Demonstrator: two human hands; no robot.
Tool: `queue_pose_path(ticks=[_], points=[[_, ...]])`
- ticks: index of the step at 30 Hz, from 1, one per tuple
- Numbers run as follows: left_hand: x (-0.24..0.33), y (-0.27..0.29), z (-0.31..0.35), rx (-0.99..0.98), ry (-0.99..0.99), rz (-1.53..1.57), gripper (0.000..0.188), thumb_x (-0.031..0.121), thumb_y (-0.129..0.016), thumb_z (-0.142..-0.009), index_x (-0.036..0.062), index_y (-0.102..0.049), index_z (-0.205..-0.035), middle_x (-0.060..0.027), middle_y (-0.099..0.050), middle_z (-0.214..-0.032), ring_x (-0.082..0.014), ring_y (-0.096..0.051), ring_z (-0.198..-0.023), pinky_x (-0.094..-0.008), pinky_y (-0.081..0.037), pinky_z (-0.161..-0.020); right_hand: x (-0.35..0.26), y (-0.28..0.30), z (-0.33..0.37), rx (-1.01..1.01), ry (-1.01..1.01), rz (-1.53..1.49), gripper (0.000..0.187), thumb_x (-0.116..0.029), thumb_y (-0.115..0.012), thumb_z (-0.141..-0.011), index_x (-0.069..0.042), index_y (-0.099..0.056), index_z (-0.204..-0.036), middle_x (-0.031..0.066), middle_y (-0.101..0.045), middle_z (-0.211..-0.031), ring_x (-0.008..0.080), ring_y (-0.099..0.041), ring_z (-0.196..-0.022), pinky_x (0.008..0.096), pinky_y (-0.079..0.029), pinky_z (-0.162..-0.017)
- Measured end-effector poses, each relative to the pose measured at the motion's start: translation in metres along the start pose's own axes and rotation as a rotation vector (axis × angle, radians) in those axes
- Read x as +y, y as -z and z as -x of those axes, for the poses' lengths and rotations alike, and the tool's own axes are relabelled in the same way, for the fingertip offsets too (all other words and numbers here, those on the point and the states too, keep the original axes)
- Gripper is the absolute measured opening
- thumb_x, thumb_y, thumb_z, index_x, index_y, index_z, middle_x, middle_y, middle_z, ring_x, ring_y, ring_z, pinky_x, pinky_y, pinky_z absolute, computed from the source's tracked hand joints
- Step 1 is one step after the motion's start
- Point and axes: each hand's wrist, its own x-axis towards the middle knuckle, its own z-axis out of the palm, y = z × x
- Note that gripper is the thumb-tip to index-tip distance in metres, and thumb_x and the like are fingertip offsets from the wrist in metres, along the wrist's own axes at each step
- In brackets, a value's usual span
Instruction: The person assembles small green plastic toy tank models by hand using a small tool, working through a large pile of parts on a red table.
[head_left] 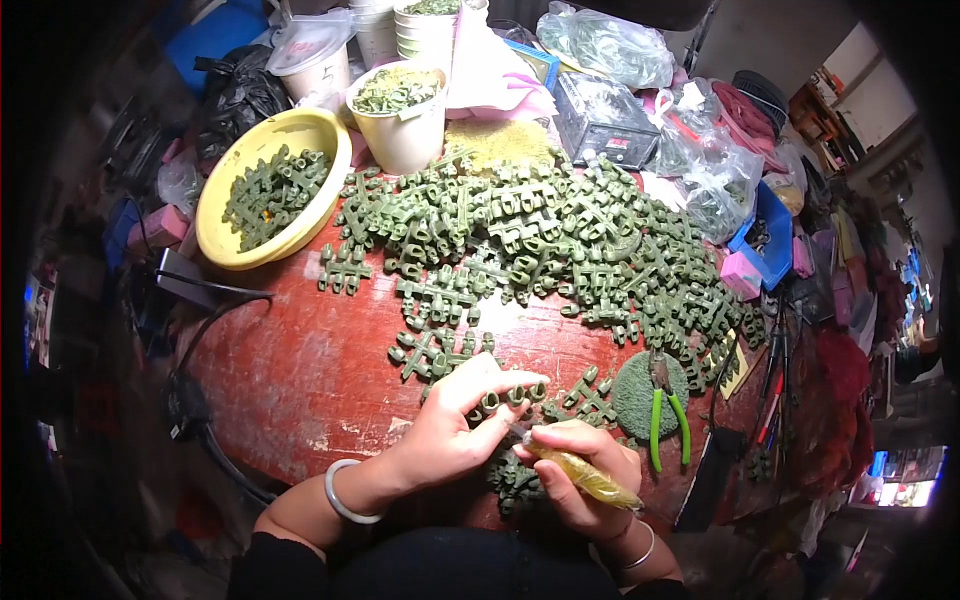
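Near the front edge of the red table, my left hand is closed on a green branched piece with round, hollow ends. My right hand grips a hand tool with a yellow, wrapped-looking handle. Its thin dark tip points at the underside of that piece; whether the two touch I cannot tell. More green pieces lie below my hands, partly hidden by them. To the right, cutting pliers with green handles rest on a round green pad.
A large heap of similar green pieces covers the table's far side. At the left stands a yellow basin holding more. Behind are a white bucket, a grey box and plastic bags. A blue tray and cables flank the table.
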Motion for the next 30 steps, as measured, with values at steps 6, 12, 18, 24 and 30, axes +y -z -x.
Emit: queue_pose_path(ticks=[6,12,18,24,30], points=[[0.002,0.009,0.002,-0.017,0.012,-0.024,0.036,0.0,-0.062,-0.087,0.0084,-0.069,-0.121,-0.0048,-0.058,-0.089,-0.0171,-0.055,-0.083,-0.0309,-0.045,-0.079,0.002,-0.006,-0.007,0.129,-0.08,0.087,0.027,0.005,-0.067,-0.088,0.006,-0.062,-0.114,0.0167,-0.07,-0.098,0.0216,-0.071,-0.086,0.0307,-0.056,-0.078],[0.0,0.007,0.003,-0.004,0.004,-0.045,0.036,0.0,-0.062,-0.087,0.0084,-0.068,-0.121,-0.005,-0.057,-0.088,-0.0168,-0.053,-0.082,-0.0305,-0.045,-0.077,0.007,-0.009,-0.008,0.032,0.038,0.037,0.02,0.004,-0.064,-0.089,0.006,-0.062,-0.109,0.0177,-0.071,-0.092,0.0215,-0.07,-0.083,0.0313,-0.056,-0.074],[-0.001,0.003,0.001,0.014,-0.011,-0.069,0.041,-0.004,-0.061,-0.081,0.0068,-0.067,-0.12,-0.0099,-0.054,-0.083,-0.0225,-0.054,-0.078,-0.0336,-0.047,-0.073,0.006,-0.014,-0.003,0.067,0.118,0.093,0.028,0.004,-0.07,-0.084,0.005,-0.062,-0.111,0.0165,-0.068,-0.094,0.0267,-0.068,-0.081,0.0333,-0.055,-0.072],[0.001,0.003,0.002,0.02,-0.033,-0.075,0.042,-0.005,-0.06,-0.08,0.0063,-0.067,-0.12,-0.0097,-0.053,-0.082,-0.022,-0.053,-0.076,-0.0328,-0.046,-0.071,0.011,-0.013,-0.006,0.104,0.124,0.216,0.021,0.002,-0.064,-0.089,0.005,-0.059,-0.11,0.0176,-0.069,-0.092,0.0223,-0.069,-0.082,0.0319,-0.055,-0.075],[0.003,0.002,0.0,0.026,-0.029,-0.093,0.044,-0.005,-0.06,-0.079,0.0063,-0.067,-0.121,-0.0093,-0.052,-0.082,-0.022,-0.053,-0.076,-0.0326,-0.046,-0.071,0.004,-0.009,-0.002,0.024,0.043,0.012,0.02,0.001,-0.063,-0.091,0.006,-0.058,-0.109,0.0196,-0.07,-0.093,0.0227,-0.071,-0.085,0.0322,-0.056,-0.077]])
